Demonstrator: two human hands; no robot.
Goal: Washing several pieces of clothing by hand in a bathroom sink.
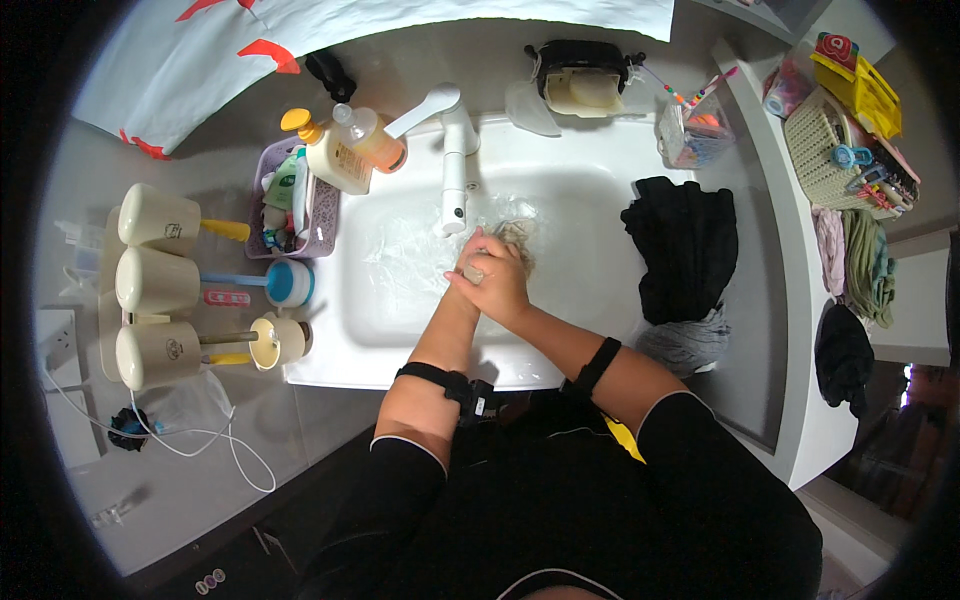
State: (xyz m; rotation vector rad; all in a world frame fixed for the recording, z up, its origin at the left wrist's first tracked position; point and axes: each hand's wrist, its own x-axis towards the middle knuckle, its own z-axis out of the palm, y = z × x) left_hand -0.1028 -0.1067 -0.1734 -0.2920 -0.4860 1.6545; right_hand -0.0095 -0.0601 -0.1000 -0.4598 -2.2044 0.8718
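White sink (590, 310) fills the middle; black cloth (685, 245) drapes its right rim; white faucet (456, 185) juts inward; near its spout, right hand (501, 285) laps over left hand (471, 247), grip impossible to tell; beige cloth (520, 240) lies in the basin beside them.

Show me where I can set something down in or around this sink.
Bare: the right of the basin, between the right hand and the black cloth; also the counter between the white cable and the left sleeve. Crowded: left of the basin, with cups, purple basket and bottles.
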